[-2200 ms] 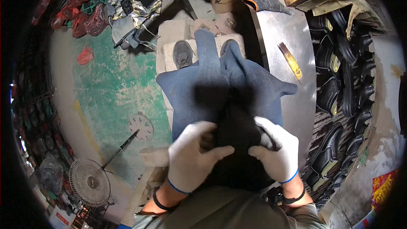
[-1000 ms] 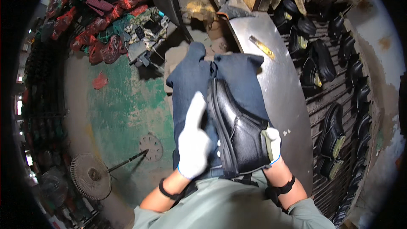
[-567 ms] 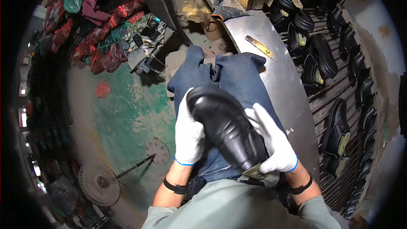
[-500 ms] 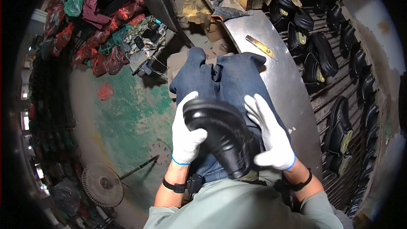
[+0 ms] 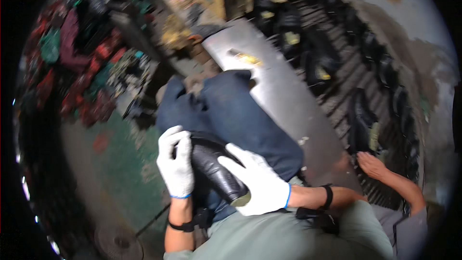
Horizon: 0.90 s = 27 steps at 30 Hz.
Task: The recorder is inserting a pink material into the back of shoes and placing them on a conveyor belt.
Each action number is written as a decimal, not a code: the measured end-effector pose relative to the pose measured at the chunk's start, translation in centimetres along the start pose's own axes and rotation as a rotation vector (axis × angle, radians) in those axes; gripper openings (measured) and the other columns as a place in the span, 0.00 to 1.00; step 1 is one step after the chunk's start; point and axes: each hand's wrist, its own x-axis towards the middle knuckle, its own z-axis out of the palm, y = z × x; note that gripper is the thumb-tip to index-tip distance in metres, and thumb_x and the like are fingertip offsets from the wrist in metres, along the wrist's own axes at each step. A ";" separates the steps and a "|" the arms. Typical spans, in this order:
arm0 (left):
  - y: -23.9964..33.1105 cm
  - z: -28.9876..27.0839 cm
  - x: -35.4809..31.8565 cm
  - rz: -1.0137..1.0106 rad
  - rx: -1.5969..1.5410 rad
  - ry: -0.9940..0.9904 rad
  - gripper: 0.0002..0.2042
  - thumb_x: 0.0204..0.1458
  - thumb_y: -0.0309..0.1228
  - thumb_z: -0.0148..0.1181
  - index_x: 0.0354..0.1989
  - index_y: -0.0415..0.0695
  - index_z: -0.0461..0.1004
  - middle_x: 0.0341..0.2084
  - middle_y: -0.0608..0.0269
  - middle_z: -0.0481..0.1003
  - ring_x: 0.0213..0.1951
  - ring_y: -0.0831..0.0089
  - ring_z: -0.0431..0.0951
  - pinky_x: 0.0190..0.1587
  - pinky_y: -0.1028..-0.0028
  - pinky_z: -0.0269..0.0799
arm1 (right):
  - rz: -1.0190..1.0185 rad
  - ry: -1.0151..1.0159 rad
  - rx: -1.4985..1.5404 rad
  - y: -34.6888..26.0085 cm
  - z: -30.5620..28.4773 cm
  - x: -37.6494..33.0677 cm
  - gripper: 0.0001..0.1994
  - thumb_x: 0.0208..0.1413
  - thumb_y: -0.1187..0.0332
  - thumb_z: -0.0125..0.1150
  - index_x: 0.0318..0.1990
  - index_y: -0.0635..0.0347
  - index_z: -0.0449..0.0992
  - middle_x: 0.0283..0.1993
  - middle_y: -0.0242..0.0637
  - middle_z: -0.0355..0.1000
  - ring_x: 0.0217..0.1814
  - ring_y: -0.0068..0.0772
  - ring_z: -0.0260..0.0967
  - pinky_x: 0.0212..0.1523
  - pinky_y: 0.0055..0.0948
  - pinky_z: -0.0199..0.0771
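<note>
A black leather shoe (image 5: 208, 167) lies above my lap, its toe end pointing up and left. At its left edge, my left hand (image 5: 174, 163) in a white glove has curled fingers gripping the toe end. My right hand (image 5: 257, 183), gloved in white too, lies across the shoe's right side and ankle end, thumb and fingers around it. The greenish end of the shoe shows beside the right palm. My knees in blue trousers (image 5: 240, 110) are under it. Motion blurs the picture.
To the right runs a metal bench top (image 5: 288, 101) with a yellow-handled tool (image 5: 245, 58) on it. Beyond it, black shoes (image 5: 317, 55) stand on a slatted rack. Another person's hand (image 5: 373, 166) reaches to the rack. A fan (image 5: 118, 243) stands lower left; bagged items lie upper left.
My right hand, earlier open beside the shoe, now lies on it. The shoe has turned and shifted left with my left hand. The view has swung, and another person's arm has come in at right.
</note>
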 end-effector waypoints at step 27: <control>11.9 35.8 6.8 1.281 0.271 -0.639 0.07 0.58 0.32 0.59 0.40 0.44 0.75 0.37 0.53 0.74 0.43 0.55 0.77 0.47 0.56 0.73 | 0.570 1.021 -0.344 26.2 -16.4 -5.5 0.47 0.51 0.74 0.75 0.82 0.56 0.64 0.72 0.58 0.70 0.74 0.68 0.68 0.76 0.53 0.72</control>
